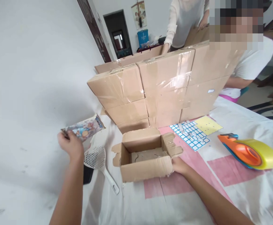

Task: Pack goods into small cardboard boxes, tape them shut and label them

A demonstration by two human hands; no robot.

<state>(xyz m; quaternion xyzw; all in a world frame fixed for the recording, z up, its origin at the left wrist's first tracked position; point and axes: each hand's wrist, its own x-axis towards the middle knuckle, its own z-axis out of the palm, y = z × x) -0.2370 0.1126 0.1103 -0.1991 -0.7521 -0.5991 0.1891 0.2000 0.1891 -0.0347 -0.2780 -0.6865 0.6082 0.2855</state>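
Observation:
At the left, near the wall, my left hand [70,142] is closed around one end of a printed packet [86,128], holding it above the cloth. A small open cardboard box [146,170] stands in front of me with its flaps folded outward; a few thin dark strands lie on its bottom. My right hand [180,165] is at the box's right side, its fingers partly hidden behind the box wall and flap. Between my left forearm and the box lies a white slotted scoop [100,161], resting partly over a dark flat object [87,174].
A large taped cardboard structure [164,84] stands behind the small box. To the right lie a blue-and-white sticker sheet [194,140], a yellow card [208,125] and an orange tape dispenser with yellow tape [249,153]. Two people are beyond the structure, one touching it.

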